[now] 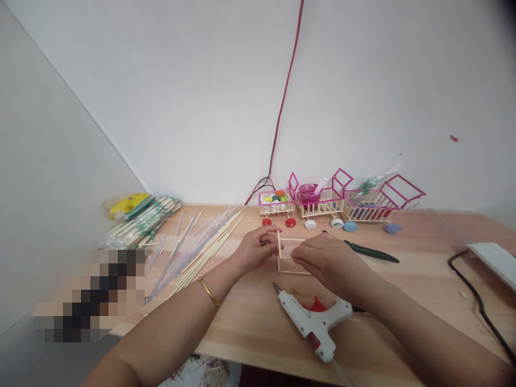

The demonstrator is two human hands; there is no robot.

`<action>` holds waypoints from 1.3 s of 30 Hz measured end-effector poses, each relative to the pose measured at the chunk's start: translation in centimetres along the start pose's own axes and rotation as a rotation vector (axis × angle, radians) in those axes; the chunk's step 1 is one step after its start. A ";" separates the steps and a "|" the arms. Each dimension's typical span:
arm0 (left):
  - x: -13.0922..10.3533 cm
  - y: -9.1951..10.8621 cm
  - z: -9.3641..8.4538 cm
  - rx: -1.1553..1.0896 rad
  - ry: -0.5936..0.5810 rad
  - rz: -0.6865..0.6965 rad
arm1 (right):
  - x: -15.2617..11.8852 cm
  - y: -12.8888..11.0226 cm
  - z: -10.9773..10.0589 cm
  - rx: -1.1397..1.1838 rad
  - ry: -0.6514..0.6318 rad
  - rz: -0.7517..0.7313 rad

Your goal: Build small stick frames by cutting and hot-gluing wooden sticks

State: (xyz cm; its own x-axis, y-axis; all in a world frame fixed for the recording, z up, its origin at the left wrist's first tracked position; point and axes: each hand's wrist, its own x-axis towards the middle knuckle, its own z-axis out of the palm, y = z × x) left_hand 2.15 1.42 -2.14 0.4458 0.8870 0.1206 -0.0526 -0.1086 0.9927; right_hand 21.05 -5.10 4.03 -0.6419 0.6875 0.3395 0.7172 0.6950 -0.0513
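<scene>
A small frame of thin wooden sticks [279,263] stands on the table between my two hands. My left hand [256,248] is at its left end, fingers curled against the upright stick. From the right, my right hand [322,255] reaches over the frame with its fingers pressed together at a crossbar, hiding the frame's right part. Just in front of the frame lies a white hot glue gun [308,320] with a red trigger, its nozzle pointing up and left. Beyond my right hand rests a dark green handled tool [373,251], partly covered by the hand.
Loose wooden sticks and clear glue sticks [197,247] spread on the left, beside bagged sticks [145,220]. Along the wall stand three little stick carts [320,204] with bottle-cap wheels. A black cable [479,301] and a white device [494,263] lie far right.
</scene>
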 end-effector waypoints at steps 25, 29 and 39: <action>0.0 0.0 0.0 0.051 -0.003 0.030 | 0.1 0.2 0.0 0.013 -0.008 -0.011; 0.0 -0.2 -0.1 0.038 -0.001 0.024 | 0.0 0.1 -0.1 -0.019 -0.025 -0.017; 0.0 -0.3 -0.1 0.084 -0.041 0.050 | -0.1 0.4 -0.1 -0.083 -0.021 -0.043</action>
State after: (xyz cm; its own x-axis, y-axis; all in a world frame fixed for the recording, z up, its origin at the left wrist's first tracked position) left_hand 2.11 1.53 -2.40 0.4808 0.8605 0.1684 -0.0017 -0.1912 0.9816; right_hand 21.42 -4.96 4.07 -0.6772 0.6627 0.3196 0.7086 0.7044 0.0409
